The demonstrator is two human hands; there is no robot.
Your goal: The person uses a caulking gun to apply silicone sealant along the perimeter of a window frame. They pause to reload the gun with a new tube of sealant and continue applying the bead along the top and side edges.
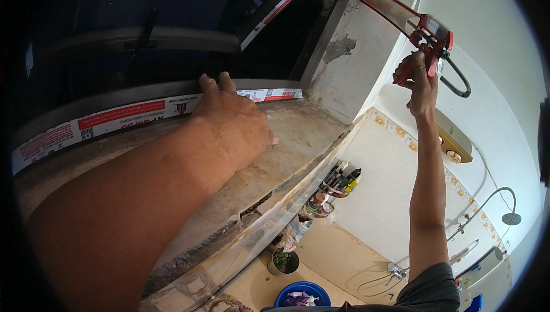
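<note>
A tiled wall (375, 180) sloped away at the lower right, with the shower fittings on it. The dark window (183, 3) filled the upper left, and along its lower edge ran a rough, stained ledge (309, 129) with a crumbling lip. A patchy plastered side wall (372, 43) met the ledge at the window's right-hand corner. Between window frame and ledge, a printed red-and-white strip (69, 131) followed the frame, passing behind the left hand.

The caulking gun (395, 10), red with a see-through barrel, was up at the right, in front of the side wall. Its long axis slanted from the handle at lower right up and leftward to the front end, near the upper part of the window frame; whether that end touched anything could not be told. A dark hook stuck out at its rear.

The right grip (422, 80) was clenched round the gun's handle, arm raised, so it was plainly the nearer hand. The left grip (232, 114) was released, palm down and holding nothing, two fingertips at the frame and the thumb over the ledge, with the gun well apart, up and to its right.
</note>
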